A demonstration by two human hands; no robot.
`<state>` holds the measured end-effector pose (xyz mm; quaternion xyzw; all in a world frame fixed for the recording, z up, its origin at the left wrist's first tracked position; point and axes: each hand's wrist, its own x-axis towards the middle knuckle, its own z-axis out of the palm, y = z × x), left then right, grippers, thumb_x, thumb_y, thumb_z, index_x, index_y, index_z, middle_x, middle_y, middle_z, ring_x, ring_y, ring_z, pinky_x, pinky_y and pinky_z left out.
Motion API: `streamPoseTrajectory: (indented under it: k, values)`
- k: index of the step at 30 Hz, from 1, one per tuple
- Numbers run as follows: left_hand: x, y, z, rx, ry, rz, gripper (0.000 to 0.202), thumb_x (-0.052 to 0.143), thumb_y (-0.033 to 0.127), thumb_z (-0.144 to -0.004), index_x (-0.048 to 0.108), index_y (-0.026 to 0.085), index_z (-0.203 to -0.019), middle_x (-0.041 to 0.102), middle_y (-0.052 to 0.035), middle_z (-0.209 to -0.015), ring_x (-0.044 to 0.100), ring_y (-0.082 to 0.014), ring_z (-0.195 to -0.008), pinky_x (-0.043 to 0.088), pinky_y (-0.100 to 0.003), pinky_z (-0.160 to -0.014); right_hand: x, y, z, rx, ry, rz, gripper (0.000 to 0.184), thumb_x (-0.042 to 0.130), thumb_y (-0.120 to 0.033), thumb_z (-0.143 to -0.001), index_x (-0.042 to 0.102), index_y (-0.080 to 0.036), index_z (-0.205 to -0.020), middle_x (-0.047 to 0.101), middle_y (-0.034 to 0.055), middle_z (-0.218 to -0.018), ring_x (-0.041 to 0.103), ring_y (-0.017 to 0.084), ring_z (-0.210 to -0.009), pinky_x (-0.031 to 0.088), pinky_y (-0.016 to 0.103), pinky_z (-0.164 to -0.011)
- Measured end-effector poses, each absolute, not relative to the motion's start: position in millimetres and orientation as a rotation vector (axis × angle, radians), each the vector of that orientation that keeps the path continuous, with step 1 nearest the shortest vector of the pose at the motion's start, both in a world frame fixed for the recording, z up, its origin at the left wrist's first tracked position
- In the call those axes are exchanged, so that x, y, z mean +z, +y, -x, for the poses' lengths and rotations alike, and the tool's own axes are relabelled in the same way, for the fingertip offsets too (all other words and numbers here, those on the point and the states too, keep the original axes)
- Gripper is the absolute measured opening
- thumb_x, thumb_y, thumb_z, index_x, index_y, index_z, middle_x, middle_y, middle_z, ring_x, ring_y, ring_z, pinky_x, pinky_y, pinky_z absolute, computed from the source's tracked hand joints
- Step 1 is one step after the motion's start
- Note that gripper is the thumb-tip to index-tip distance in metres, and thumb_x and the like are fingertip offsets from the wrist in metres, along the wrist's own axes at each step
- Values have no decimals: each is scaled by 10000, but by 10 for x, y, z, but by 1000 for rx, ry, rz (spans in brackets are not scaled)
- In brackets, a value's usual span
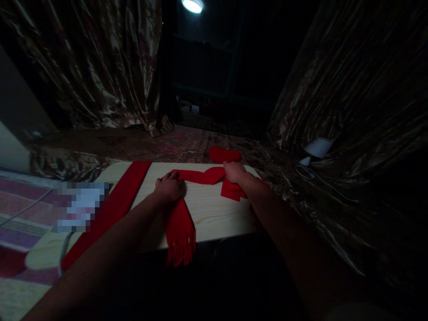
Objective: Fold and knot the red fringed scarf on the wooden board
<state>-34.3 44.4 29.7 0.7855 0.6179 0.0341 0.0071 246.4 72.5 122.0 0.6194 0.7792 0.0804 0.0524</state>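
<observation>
A red fringed scarf [180,218] lies over a pale wooden table [210,214], its fringe hanging past the near edge. My left hand [170,186] is closed on the scarf at a bend, fingers curled over the fabric. At the far right of the tabletop, my right hand [235,172] grips the same red cloth, closed around it. Between the two hands the fabric runs as a narrow, slightly twisted band. A loose red end sits under and beside my right wrist. How the layers are folded there is hard to see in the dim light.
Another long red strip of cloth [125,196] crosses the table's left side. Beyond the far edge lies a red bundle [224,154]. A pixelated device [80,207] is at left, near a striped cover [25,191]. A small white lamp [318,147] with a cord stands right. Patterned curtains [127,67] hang behind.
</observation>
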Motion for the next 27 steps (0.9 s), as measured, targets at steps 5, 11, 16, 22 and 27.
streamPoseTrajectory:
  k: [5,11,16,22,27]
  values:
    - [262,496,407,28,1896,-2410,560,316,558,-944,608,302,-1347,318,-99,-1625,326,-396,-1436,404,-619,-1020,1154,739,-2527,-1,2109,-1787,631,762,-448,-742,666,-115,-1269,692,214,-1214,683,349,-1073,542,366,-841]
    - [131,466,471,91,1903,-2482,600,268,591,-958,603,255,-1325,348,-112,-1613,333,-364,-1433,368,-628,-1026,1048,824,-2780,-126,1959,-1905,660,829,-501,-638,727,-130,-1174,721,198,-1159,701,365,-1008,558,372,-806]
    - [9,423,506,256,1924,-2484,609,254,603,-960,594,271,-1341,341,-84,-1621,319,-354,-1442,314,-615,-1062,982,764,-2973,249,1944,-2216,552,645,-290,-858,562,-82,-1363,632,277,-1269,649,347,-1140,520,386,-902]
    - [-35,431,525,289,1927,-2451,651,259,656,-941,593,272,-1346,291,-82,-1642,270,-346,-1479,276,-580,-1101,852,777,-3208,142,2051,-2282,814,737,-298,-793,377,-148,-1507,515,245,-1416,593,331,-1217,480,389,-971]
    - [-63,446,532,312,1948,-2450,664,273,675,-929,586,273,-1355,294,-85,-1641,258,-339,-1489,274,-558,-1109,690,833,-3411,-84,2101,-2276,1141,820,-384,-672,187,-188,-1601,311,216,-1593,516,300,-1325,442,320,-1028]
